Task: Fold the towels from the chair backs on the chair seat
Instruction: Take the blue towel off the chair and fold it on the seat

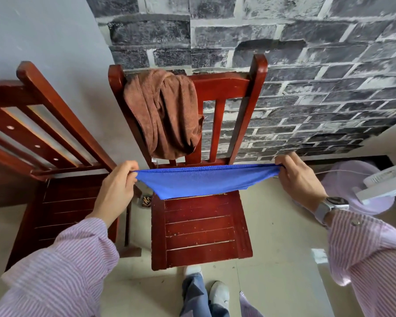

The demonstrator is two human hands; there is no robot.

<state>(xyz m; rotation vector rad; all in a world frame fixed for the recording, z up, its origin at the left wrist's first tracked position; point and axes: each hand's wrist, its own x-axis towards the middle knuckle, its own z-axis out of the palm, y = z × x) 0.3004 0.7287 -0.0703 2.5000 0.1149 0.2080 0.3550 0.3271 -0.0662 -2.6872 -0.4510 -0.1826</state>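
Blue towel (204, 180) stretched taut over far edge of chair seat (199, 227): left hand (117, 181) and right hand (298, 178) each pinch one end, likely to square it before laying flat to fold. Brown towel (164, 115) hangs bunched on chair back (224, 84), unfolded. No containers in view.

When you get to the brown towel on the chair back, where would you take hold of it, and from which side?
Probably by the bunched fold where the brown towel crosses the top rail, reaching from the front over the seat. It hangs crumpled down the slats on the rail's left half, so lifting upward there should free it.
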